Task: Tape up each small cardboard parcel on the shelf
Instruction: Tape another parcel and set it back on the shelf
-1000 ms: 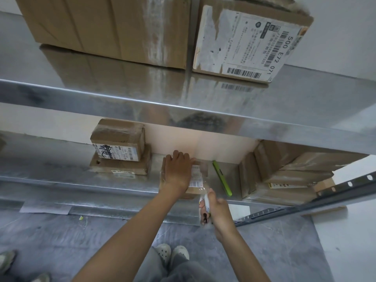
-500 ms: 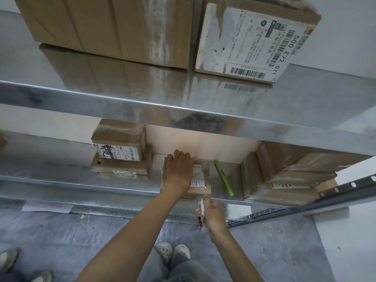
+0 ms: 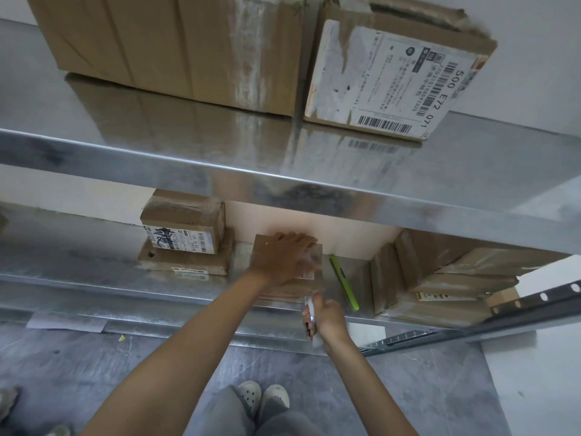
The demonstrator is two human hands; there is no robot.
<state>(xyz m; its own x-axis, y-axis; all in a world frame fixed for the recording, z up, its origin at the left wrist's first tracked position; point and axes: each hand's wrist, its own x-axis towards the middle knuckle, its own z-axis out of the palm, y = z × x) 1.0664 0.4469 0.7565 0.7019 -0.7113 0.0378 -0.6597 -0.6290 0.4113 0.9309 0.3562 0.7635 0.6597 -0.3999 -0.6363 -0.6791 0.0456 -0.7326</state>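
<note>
Your left hand (image 3: pixel 283 259) lies flat, fingers straight and slightly spread, on top of the small brown cardboard parcel (image 3: pixel 290 289). The parcel sits near the front edge of the lower shiny metal shelf (image 3: pixel 94 259). Your right hand (image 3: pixel 328 319) is just in front of the parcel's near right corner, fingers curled round a slim white tool (image 3: pixel 311 311); what kind of tool it is cannot be told. A slim bright green stick-shaped item (image 3: pixel 344 283) lies on the shelf just right of the parcel, apart from it. To the left stands a stack of two taped brown boxes (image 3: pixel 185 234); to the right lie larger brown cartons (image 3: pixel 440 278). On the upper metal shelf (image 3: pixel 471 171) stands a carton with a torn white shipping label (image 3: pixel 399 77).
</note>
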